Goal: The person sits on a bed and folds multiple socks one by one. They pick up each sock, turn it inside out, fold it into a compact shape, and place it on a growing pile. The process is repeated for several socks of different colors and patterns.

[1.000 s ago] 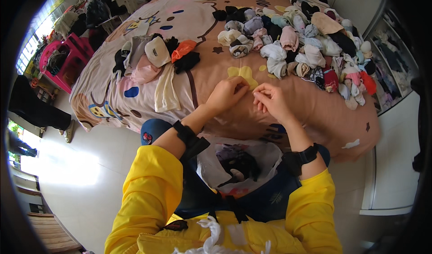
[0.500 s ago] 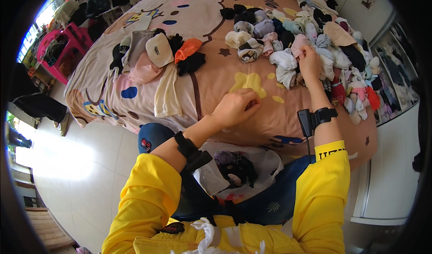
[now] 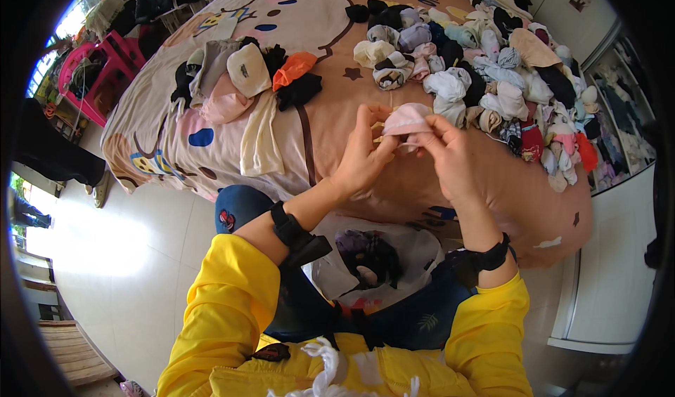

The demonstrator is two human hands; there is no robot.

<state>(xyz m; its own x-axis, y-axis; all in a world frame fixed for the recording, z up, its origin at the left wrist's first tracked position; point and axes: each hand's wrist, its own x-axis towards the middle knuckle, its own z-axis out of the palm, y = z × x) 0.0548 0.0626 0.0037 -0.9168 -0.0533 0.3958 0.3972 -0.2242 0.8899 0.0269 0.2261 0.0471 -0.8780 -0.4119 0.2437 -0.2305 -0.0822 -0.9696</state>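
Note:
A pale pink rolled sock [image 3: 408,121] is held up between my two hands, over the front part of the bed. My right hand [image 3: 453,159] pinches its right side between thumb and fingers. On the other side my left hand [image 3: 360,154] has thumb and fingertips at the sock's edge; part of the grip is hidden. Just beyond lies a big heap of balled socks [image 3: 450,88], mostly white, grey and pale colours. Farther left sits a smaller pile with a cream sock [image 3: 249,70], an orange sock [image 3: 294,69], a pink one [image 3: 225,100] and black ones.
The bed [image 3: 337,130] has a brown cartoon-print cover. Between my knees stands a white plastic bag [image 3: 418,256] with dark clothing [image 3: 369,256] inside. A pink plastic chair [image 3: 105,74] is at far left, near another person's dark-clothed leg [image 3: 56,151]. A white cabinet [image 3: 608,256] stands at right.
My right hand has brought the pink sock from the right heap towards me and left. My left hand has risen from the bed to meet it, and both now hold it.

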